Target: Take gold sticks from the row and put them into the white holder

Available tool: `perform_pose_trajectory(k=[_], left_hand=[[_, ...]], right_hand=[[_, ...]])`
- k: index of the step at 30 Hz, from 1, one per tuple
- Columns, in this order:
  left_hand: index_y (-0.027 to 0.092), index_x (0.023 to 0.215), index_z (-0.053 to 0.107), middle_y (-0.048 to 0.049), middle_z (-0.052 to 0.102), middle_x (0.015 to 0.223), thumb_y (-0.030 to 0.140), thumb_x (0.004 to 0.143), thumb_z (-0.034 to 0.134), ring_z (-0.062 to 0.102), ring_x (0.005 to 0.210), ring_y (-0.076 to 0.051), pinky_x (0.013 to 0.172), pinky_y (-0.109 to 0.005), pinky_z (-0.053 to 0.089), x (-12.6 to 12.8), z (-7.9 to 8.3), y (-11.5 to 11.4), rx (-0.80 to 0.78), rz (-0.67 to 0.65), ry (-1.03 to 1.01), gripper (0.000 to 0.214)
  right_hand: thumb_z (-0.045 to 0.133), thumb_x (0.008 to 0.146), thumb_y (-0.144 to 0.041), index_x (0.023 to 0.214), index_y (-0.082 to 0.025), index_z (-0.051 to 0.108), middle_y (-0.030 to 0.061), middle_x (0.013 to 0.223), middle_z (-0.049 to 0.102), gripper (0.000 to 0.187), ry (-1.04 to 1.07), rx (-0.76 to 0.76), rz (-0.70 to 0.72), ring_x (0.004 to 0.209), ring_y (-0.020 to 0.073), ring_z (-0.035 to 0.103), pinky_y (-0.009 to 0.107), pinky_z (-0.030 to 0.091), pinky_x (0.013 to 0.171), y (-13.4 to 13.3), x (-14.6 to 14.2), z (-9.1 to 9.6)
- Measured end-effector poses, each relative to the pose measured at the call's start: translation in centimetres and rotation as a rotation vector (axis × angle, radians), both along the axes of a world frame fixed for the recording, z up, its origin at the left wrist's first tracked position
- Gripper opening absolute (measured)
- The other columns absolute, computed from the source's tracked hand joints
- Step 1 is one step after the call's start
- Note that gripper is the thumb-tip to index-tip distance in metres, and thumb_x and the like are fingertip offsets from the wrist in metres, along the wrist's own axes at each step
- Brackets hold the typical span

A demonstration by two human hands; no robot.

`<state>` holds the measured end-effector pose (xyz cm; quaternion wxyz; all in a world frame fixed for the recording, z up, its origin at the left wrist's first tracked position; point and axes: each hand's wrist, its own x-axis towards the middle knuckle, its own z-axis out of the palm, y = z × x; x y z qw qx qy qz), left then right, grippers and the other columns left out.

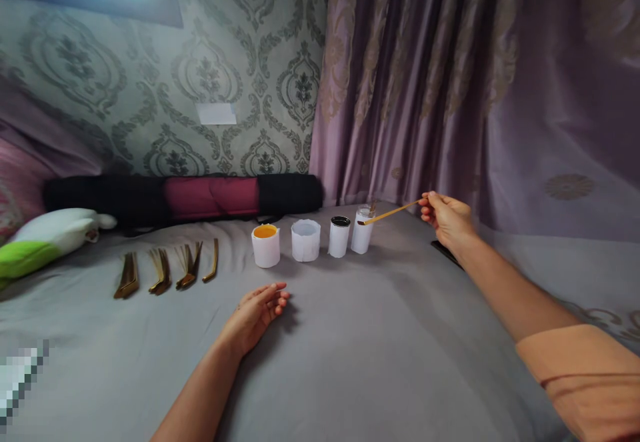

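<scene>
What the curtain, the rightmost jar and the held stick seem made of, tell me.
Curtain: probably glossy, satiny cloth, by its sheen and folds. Jar: likely smooth glass, by its clear, shiny rim. Stick: thin, golden; wood or metal, unclear.

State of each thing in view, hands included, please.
Left hand: empty, fingers loosely bent
Right hand: pinching the golden utensil
Golden utensil: held slanting, dark tip lower
Leftmost cup: upright, orange at its mouth
Second cup: upright, contents unclear
Dark-rimmed cup: upright, dark inside
Jar: upright, white-wrapped
Other golden utensils: lying down
Dark bundle: lying lengthwise
Stuffed toy: lying down
Curtain: hanging in folds
</scene>
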<state>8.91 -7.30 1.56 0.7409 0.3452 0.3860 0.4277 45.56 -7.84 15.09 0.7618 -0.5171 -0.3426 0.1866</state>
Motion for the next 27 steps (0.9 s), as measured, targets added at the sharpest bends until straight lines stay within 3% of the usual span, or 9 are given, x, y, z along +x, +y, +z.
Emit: perform_pose_trajectory(k=[7, 16, 27], left_hand=[[0.007, 0.089, 0.057, -0.0087, 0.062, 0.074, 0.013, 0.075, 0.053, 0.056, 0.058, -0.008, 0.055, -0.019, 0.048, 0.1, 0.1, -0.1, -0.005, 0.014, 0.004, 0.015], [0.007, 0.090, 0.057, -0.0090, 0.062, 0.075, 0.014, 0.075, 0.054, 0.057, 0.059, -0.008, 0.055, -0.019, 0.049, 0.1, 0.0, 0.0, 0.004, 0.006, 0.008, 0.017], [0.008, 0.090, 0.057, -0.0079, 0.062, 0.074, 0.015, 0.074, 0.056, 0.057, 0.059, -0.008, 0.056, -0.018, 0.049, 0.1, 0.0, -0.1, 0.011, -0.005, 0.008, 0.018]], right_hand=[[0.055, 0.074, -0.024, 0.066, -0.015, 0.058, 0.0004, 0.057, 0.057, 0.013, -0.062, 0.006, -0.063, 0.040, 0.0037, 0.045, 0.014, 0.036, 0.031, 1.3, 0.4, 2.2], [0.054, 0.074, -0.036, 0.063, -0.015, 0.056, 0.0015, 0.055, 0.056, 0.024, -0.280, 0.049, -0.165, 0.039, 0.0050, 0.045, 0.016, 0.035, 0.031, 3.7, 0.7, 4.8], [0.053, 0.074, -0.031, 0.070, -0.014, 0.060, 0.0034, 0.058, 0.059, 0.019, -0.522, 0.028, -0.200, 0.038, 0.0070, 0.049, 0.018, 0.037, 0.032, 6.3, 0.5, 4.6]])
